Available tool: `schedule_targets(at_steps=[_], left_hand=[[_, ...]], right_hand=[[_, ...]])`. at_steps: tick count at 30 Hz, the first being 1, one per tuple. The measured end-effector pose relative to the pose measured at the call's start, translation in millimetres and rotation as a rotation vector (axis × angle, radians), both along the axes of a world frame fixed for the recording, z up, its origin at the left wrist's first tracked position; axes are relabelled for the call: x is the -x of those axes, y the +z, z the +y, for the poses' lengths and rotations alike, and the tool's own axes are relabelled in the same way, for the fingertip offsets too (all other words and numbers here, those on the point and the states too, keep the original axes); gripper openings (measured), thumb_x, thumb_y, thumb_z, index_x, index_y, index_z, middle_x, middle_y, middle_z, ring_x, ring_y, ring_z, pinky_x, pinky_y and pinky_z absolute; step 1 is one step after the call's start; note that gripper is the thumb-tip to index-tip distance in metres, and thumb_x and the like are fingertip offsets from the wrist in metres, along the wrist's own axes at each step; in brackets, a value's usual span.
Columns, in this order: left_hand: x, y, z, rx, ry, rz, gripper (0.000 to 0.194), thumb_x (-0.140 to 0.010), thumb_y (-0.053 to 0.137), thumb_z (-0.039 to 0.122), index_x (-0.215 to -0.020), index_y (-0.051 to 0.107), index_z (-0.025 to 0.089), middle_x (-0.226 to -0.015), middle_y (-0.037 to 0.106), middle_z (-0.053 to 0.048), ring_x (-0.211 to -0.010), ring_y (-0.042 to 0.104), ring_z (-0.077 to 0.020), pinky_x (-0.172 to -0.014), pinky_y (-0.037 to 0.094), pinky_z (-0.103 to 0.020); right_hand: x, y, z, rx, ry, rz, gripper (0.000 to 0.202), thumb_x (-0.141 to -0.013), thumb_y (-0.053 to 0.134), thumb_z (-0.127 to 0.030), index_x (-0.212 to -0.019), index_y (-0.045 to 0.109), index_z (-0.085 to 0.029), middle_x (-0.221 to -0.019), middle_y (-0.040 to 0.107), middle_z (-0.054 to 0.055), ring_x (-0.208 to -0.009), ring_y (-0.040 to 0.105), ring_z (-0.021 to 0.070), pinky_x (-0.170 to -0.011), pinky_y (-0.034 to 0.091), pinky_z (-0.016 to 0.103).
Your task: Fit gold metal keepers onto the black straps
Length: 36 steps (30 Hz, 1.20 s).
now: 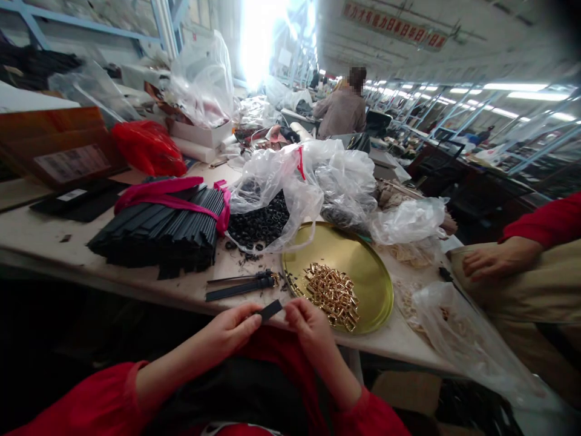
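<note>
The black strip (271, 310), flat, narrow and square-ended, is pinched in the left hand (238, 327) at the front edge of the table (181, 280). The right hand (308, 321) has its fingers curled beside the strip's free end; whether it grips anything, I cannot tell.

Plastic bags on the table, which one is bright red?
The red bag, just right of the cardboard box; the other bags are clear or whitish.
</note>
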State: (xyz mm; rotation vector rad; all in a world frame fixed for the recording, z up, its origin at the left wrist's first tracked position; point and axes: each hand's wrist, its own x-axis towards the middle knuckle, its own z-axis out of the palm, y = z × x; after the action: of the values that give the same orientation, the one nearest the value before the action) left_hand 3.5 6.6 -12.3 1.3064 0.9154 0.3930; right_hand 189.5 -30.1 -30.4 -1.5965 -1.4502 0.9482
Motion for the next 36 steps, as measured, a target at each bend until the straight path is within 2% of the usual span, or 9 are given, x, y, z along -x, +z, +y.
schedule_targets(at_steps=[3, 5, 13, 15, 19, 22, 27, 31, 36], left_hand=[[-9.0, -14.6, 8.4, 0.039, 0.038, -0.012, 0.022, -0.077, 0.044, 0.040, -0.080, 0.048, 0.018, -0.046, 0.028, 0.012, -0.038, 0.024, -0.0059, -0.037, 0.016, -0.017], [-15.7, -20.5, 11.5, 0.020, 0.076, 0.013, 0.017, -0.076, 0.042, 0.036, -0.075, 0.044, 0.019, -0.044, 0.027, 0.012, -0.038, 0.025, -0.0064, -0.038, 0.017, -0.017], [-41.1, -6.4, 23.4, -0.206, -0.073, 0.235, 0.024, -0.079, 0.037, 0.032, -0.060, 0.042, 0.019, -0.049, 0.047, 0.006, -0.049, 0.043, -0.0106, -0.050, 0.032, -0.022], [-46.2, -5.8, 26.4, -0.272, -0.035, 0.249, 0.024, -0.080, 0.037, 0.032, -0.060, 0.042, 0.019, -0.052, 0.047, 0.006, -0.052, 0.044, -0.0110, -0.050, 0.031, -0.022], [-46.3, -4.9, 25.8, -0.363, 0.011, 0.245, 0.022, -0.080, 0.038, 0.030, -0.062, 0.043, 0.019, -0.056, 0.046, 0.006, -0.054, 0.044, -0.0110, -0.050, 0.030, -0.021], [-37.1, 2.8, 18.6, -0.343, -0.027, 0.231, 0.024, -0.082, 0.037, 0.032, -0.062, 0.044, 0.019, -0.054, 0.047, 0.006, -0.052, 0.045, -0.0107, -0.050, 0.031, -0.021], [-18.5, 16.0, 3.3, -0.348, -0.078, 0.171, 0.028, -0.084, 0.036, 0.034, -0.065, 0.047, 0.018, -0.056, 0.047, 0.005, -0.053, 0.044, -0.0102, -0.051, 0.032, -0.021], [-10.0, 15.8, -5.0, -0.359, -0.131, 0.124, 0.026, -0.086, 0.037, 0.035, -0.072, 0.051, 0.017, -0.059, 0.047, 0.005, -0.055, 0.044, -0.0098, -0.052, 0.033, -0.020], [-4.5, 9.8, -11.5, -0.388, -0.075, 0.115, 0.024, -0.086, 0.039, 0.033, -0.073, 0.050, 0.017, -0.065, 0.053, 0.003, -0.059, 0.048, -0.0107, -0.054, 0.036, -0.020]], right_hand=[[-41.9, 5.0, 24.4, -0.008, -0.140, -0.820, 0.019, -0.086, 0.046, -0.027, -0.079, 0.060, -0.016, -0.082, 0.061, 0.009, -0.075, 0.055, 0.0197, -0.064, 0.037, 0.029], [-58.7, 3.4, 38.1, 0.036, -0.135, -1.067, 0.014, -0.083, 0.050, -0.023, -0.080, 0.061, -0.015, -0.083, 0.062, 0.011, -0.074, 0.057, 0.0211, -0.062, 0.035, 0.029], [-64.2, 1.7, 48.3, 0.036, -0.060, -1.012, 0.013, -0.079, 0.051, -0.020, -0.068, 0.056, -0.018, -0.072, 0.061, 0.006, -0.069, 0.055, 0.0190, -0.062, 0.035, 0.029], [-58.9, 4.7, 44.3, -0.006, -0.067, -0.873, 0.012, -0.079, 0.051, -0.021, -0.067, 0.054, -0.019, -0.072, 0.059, 0.004, -0.069, 0.054, 0.0175, -0.064, 0.037, 0.028], [-37.5, 9.0, 30.5, -0.003, -0.038, -0.118, 0.014, -0.076, 0.056, -0.029, -0.067, 0.050, -0.020, -0.070, 0.058, 0.002, -0.061, 0.051, 0.0150, -0.057, 0.039, 0.027], [-19.0, 14.3, 19.6, 0.098, 0.000, 0.274, 0.023, -0.072, 0.063, -0.037, -0.066, 0.050, -0.019, -0.061, 0.057, -0.002, -0.055, 0.049, 0.0124, -0.051, 0.038, 0.025], [5.7, 25.6, 5.7, 0.107, -0.120, 0.637, 0.032, -0.064, 0.072, -0.039, -0.078, 0.052, -0.019, -0.060, 0.059, -0.005, -0.053, 0.053, 0.0099, -0.053, 0.042, 0.023], [22.2, 21.5, -6.7, 0.169, -0.207, 0.826, 0.031, -0.062, 0.075, -0.034, -0.082, 0.056, -0.019, -0.068, 0.060, -0.005, -0.051, 0.052, 0.0062, -0.051, 0.042, 0.019], [40.3, 8.5, -19.9, 0.258, -0.119, 1.019, 0.026, -0.066, 0.072, -0.032, -0.083, 0.056, -0.020, -0.068, 0.060, -0.004, -0.054, 0.053, 0.0078, -0.052, 0.044, 0.020]])
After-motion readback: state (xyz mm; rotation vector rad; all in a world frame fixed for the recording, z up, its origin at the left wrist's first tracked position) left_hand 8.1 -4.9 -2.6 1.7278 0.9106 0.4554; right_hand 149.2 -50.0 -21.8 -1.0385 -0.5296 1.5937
